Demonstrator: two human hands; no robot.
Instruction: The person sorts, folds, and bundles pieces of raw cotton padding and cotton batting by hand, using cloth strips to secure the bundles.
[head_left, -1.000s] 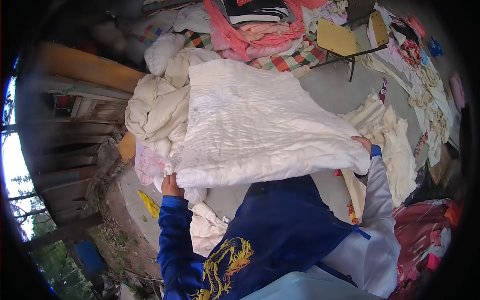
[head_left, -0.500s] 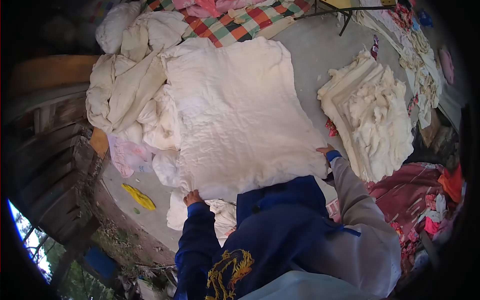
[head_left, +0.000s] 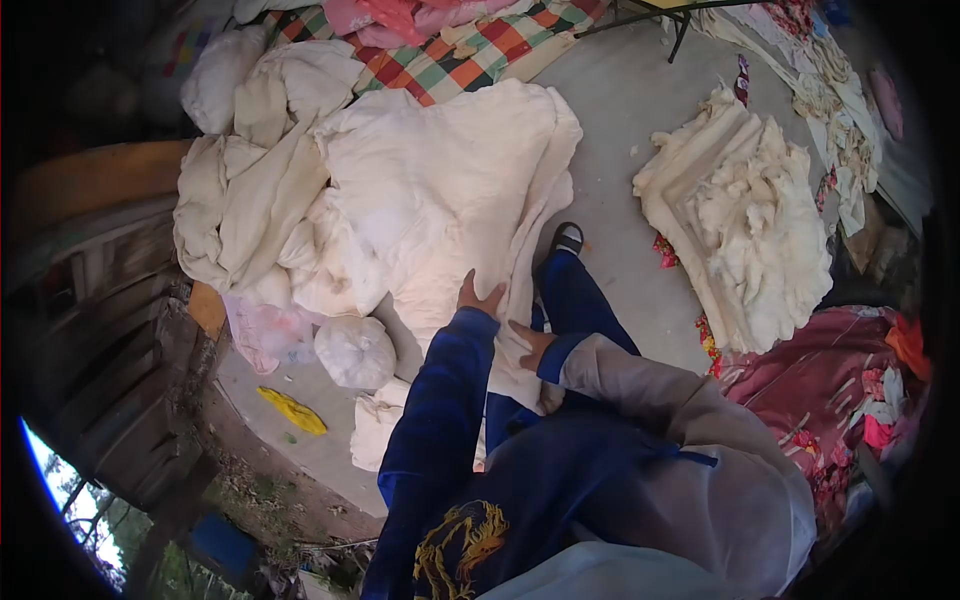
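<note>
A thick white quilt (head_left: 430, 170) lies bunched in the middle, its right side folded over in layers. My left hand (head_left: 482, 297) rests on the quilt's lower right part with thumb and fingers spread. Just right of it, my right hand (head_left: 532, 347) touches the folded edge, thumb and fingers apart. A knee or lower part of the quilt's edge hangs close to my body, partly hidden by my sleeves. My shoe (head_left: 567, 238) shows beside the quilt's right edge.
A stack of fluffy cream batting (head_left: 745, 230) lies at right, above a dark red cloth (head_left: 810, 370). Cream bundles (head_left: 245, 200) and a clear plastic bag (head_left: 355, 352) are at left. A yellow cloth (head_left: 292, 410) lies lower left, a checkered cloth (head_left: 480, 50) at the top.
The quilt was spread flat with my hands apart at its near corners. Its right side is now folded leftward, my hands are close together, and my leg and shoe show at right.
</note>
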